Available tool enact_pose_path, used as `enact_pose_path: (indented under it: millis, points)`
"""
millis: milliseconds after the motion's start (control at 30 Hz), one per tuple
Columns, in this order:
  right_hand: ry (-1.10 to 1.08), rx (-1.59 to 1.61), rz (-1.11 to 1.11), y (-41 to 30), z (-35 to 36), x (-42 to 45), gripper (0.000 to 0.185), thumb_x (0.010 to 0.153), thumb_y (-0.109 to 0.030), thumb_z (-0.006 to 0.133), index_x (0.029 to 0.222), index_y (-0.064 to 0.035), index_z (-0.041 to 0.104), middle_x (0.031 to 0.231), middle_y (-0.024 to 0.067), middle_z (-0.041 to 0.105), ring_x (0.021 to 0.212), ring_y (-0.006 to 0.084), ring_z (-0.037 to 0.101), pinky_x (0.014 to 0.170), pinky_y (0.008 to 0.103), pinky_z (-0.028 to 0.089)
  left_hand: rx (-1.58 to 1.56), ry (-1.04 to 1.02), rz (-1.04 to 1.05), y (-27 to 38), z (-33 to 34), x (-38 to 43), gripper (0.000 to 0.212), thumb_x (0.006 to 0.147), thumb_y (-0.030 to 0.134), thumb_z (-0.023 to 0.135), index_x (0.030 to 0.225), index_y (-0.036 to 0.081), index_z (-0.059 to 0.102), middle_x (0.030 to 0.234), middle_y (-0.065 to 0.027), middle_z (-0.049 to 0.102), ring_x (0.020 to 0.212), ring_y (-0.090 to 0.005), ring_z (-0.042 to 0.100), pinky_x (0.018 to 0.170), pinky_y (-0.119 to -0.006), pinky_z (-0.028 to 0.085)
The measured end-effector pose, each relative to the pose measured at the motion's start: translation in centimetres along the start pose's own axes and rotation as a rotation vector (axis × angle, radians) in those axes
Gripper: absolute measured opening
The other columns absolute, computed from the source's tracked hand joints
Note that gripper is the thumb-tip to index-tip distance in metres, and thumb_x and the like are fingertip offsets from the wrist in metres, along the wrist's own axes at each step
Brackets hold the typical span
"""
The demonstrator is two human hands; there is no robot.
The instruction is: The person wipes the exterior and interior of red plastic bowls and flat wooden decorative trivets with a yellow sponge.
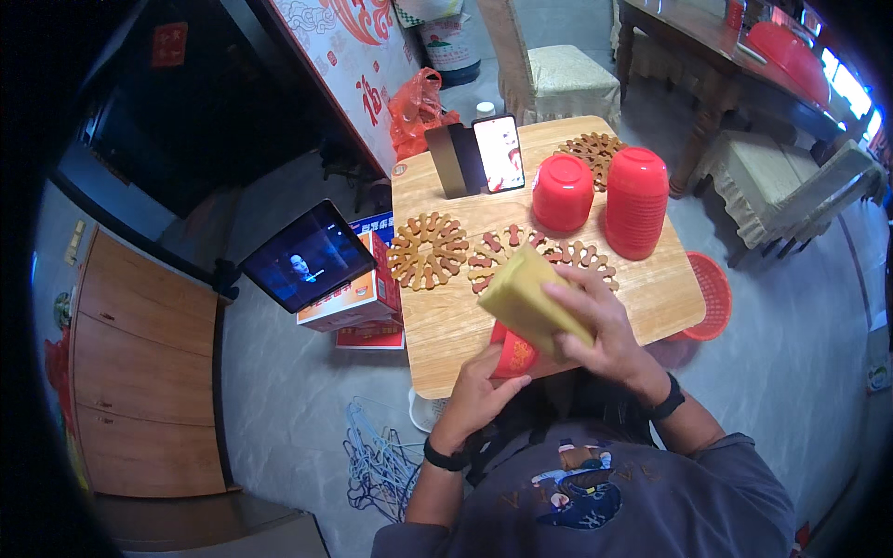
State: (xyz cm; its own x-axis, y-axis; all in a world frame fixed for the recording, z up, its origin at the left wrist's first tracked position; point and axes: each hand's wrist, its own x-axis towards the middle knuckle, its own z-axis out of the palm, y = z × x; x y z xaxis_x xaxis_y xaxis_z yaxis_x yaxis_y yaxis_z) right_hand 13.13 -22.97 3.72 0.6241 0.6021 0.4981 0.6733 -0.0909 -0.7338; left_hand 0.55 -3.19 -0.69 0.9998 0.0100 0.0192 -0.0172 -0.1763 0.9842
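My left hand (pixel 483 390) grips a red bowl (pixel 516 354) with a gold pattern, low over the near edge of the small wooden table (pixel 446 349). Above and to the right of it, my right hand (pixel 603 324) holds a yellow-green block (pixel 527 296), a folded cloth or a sponge; which one I cannot tell. The block hides part of the bowl and of the slatted trivets behind it. Past my right hand, a tall upside-down stack of red bowls (pixel 636 202) stands beside a shorter red stack (pixel 562 193).
Round slatted trivets (pixel 427 250) lie on the tabletop. A lit phone (pixel 499 153) stands at the back in its case. Left of the table, a tablet (pixel 309 256) leans on cardboard boxes (pixel 349 300). Wire hangers (pixel 380 460) and a red plastic basket (pixel 711 296) are on the floor.
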Motion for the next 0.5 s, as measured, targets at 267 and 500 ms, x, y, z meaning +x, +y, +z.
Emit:
enact_pose_path:
  millis: [267,500]
  points:
    - [-0.079,-0.075,-0.203,-0.3,-0.7,0.0,0.057,0.071,-0.019,0.066,0.128,-0.015,0.063,0.135,0.0196,0.051,0.118,0.0377,0.054,0.1,0.0463,0.042,-0.283,0.012,-0.144,-0.2,0.3,0.1,0.035,0.083,0.006,0.074,0.116,0.003,0.063,0.116,-0.0088,0.066,0.105,-0.0167,0.063,0.091,-0.031,0.05]
    - [-0.004,-0.174,-0.154,-0.7,-0.1,0.1,0.059,0.068,-0.011,0.062,0.127,-0.0122,0.063,0.134,0.0198,0.05,0.118,0.0385,0.053,0.101,0.0448,0.042,-0.008,-0.022,0.012,0.9,-0.3,0.3,0.044,0.079,0.01,0.078,0.119,0.001,0.06,0.119,-0.0112,0.064,0.109,-0.0213,0.061,0.094,-0.035,0.047]
